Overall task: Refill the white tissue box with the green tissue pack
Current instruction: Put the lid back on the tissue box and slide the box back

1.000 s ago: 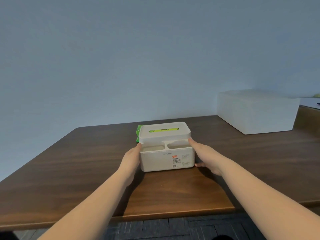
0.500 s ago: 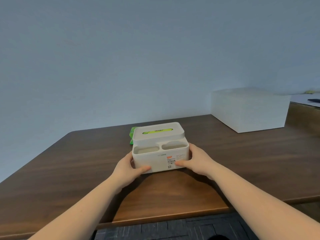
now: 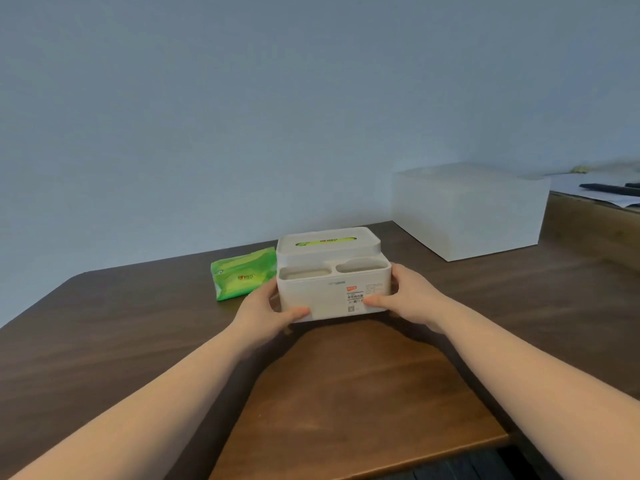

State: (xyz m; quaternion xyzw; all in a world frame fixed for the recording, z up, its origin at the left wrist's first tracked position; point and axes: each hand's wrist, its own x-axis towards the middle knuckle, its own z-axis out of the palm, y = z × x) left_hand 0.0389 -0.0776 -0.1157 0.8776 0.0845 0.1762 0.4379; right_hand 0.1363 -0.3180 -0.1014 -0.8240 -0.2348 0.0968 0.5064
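Left hand (image 3: 266, 308): clamped on the near left corner of the white tissue box (image 3: 334, 292), thumb across the front face, fingers hidden behind the left side.
Right hand (image 3: 408, 299): clamped on the near right corner the same way, thumb lying on the printed label.
Why two hands: the box is wide and rigid, so squeezing it from both ends likely keeps it level while it is carried.
White tissue box: raised a little, or at least drawn toward the person; whether its base touches the table (image 3: 104, 341) cannot be told. Its lid (image 3: 327, 242) is on, with green showing through the slot; two open compartments sit along the near top.
Green tissue pack (image 3: 242, 277): lying flat on the table just left of and behind the box, untouched.
Change from half a second ago: then the pack was mostly hidden behind the box; now nearly all of it shows, the box sitting further right and nearer the person.
Step in hand: probably clearing the box from the pack so the lid can be taken off.
Far right: a larger white container (image 3: 467, 213), well apart.
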